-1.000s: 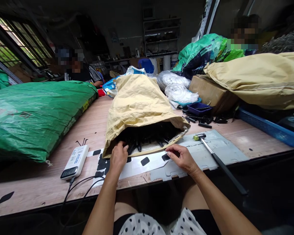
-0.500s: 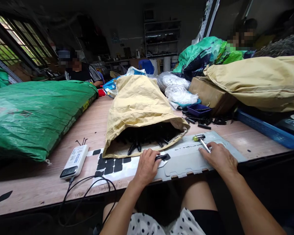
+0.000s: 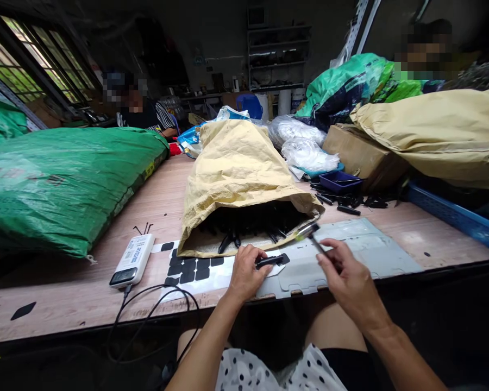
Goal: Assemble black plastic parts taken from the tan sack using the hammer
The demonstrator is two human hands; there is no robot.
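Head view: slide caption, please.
Right hand grips a hammer; left hand holds a black piece before an open sack.

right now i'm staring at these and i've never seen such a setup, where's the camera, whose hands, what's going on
There's no machine here, just a person working bare-handed. Every picture comes from one camera worn on that person's head, looking forward and down. The left hand holds a slim black piece; the right hand grips a hammer. On the table lie an open tan sack with dark pieces showing in its mouth, a green sack to its left, a white device and a grey sheet.
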